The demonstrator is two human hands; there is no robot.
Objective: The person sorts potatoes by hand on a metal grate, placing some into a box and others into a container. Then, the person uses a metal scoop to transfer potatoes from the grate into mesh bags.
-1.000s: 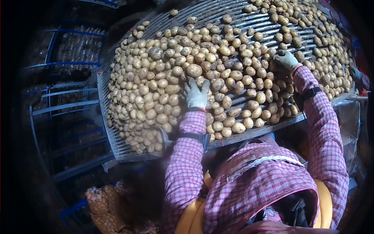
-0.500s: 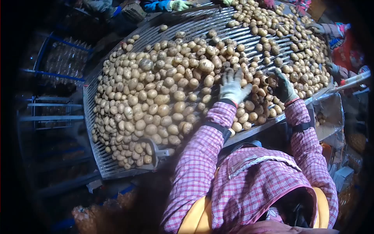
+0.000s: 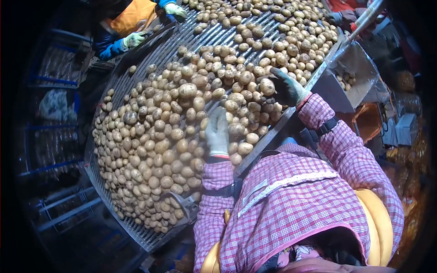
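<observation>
Mid-frame, I see round tan potatoes [image 3: 169, 157] heaped on a silvery slatted metal bed [image 3: 211, 37]. My white-gloved left hand [image 3: 217, 133] lies straight-fingered among them, probably as a fence; whether my curled, dark-gloved right hand [image 3: 290, 88] grips one, I can't tell.

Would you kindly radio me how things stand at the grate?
Left hand outstretched among potatoes. Right hand at one potato, grip unclear. Potatoes spread over slatted metal grate. Co-worker's gloved hands across from us.

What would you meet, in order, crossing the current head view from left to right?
Co-worker's lower gloved hand, curved metal piece, wearer's gloved left hand, wearer's right hand, large open box, small pale box.
</observation>
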